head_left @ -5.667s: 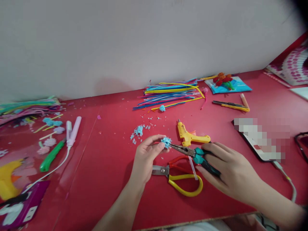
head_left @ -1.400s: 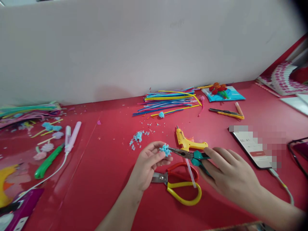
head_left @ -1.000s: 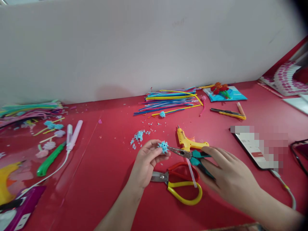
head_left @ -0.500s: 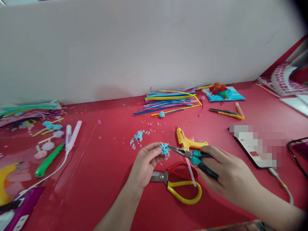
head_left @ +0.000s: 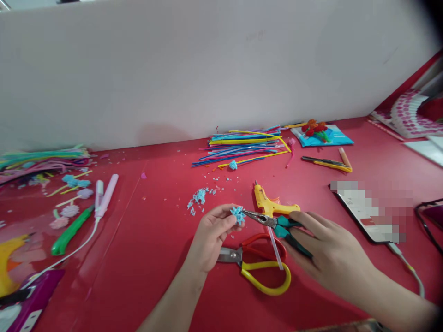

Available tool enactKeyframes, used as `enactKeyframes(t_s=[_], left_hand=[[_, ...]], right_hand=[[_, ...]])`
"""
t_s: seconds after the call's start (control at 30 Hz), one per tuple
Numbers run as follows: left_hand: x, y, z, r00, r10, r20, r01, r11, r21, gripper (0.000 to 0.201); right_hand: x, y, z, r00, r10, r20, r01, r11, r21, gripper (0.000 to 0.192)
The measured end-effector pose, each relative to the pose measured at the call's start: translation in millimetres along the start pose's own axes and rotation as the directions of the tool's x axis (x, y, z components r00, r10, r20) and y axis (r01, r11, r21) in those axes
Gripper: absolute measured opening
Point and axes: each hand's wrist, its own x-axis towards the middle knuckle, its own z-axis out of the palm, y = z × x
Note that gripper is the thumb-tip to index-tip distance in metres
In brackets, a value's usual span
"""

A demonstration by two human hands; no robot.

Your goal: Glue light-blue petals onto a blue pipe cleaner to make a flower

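My left hand (head_left: 211, 235) pinches a small fuzzy light-blue pipe-cleaner flower (head_left: 237, 215) between thumb and fingertips, just above the red table (head_left: 155, 258). My right hand (head_left: 328, 253) grips the teal handles of needle-nose pliers (head_left: 273, 222). The pliers' metal tip touches the right side of the flower. A yellow glue gun (head_left: 272, 204) lies just behind the pliers. Scissors with red and yellow handles (head_left: 258, 260) lie on the table under both hands.
Blue fluff scraps (head_left: 199, 197) lie behind my left hand. A pile of coloured pipe cleaners (head_left: 242, 145) sits by the white wall. A phone on a cable (head_left: 367, 210) lies at right. A green-handled tool (head_left: 69, 230) and a pink device (head_left: 105, 196) lie at left.
Both hands stay in nearly the same spot, with small shifts of the pliers' tip against the flower. The view has wobbled slightly.
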Motion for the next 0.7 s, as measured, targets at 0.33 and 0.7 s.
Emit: enactKeyframes(t_s=[0.33,0.7], left_hand=[[-2.2,-4.5,3.0,0.998,-0.001,-0.065,0.008,0.995,0.102,0.02],[-1.9,-7.1,4.6,0.992,0.065,-0.106,-0.032,0.956,0.291,0.016]], right_hand=[[-1.7,-4.9,1.7,0.989,-0.142,-0.034,0.128,0.956,-0.265,0.019],[0.1,-13.4,-3.6,0.978,-0.184,0.099,0.209,0.872,-0.442,0.022]])
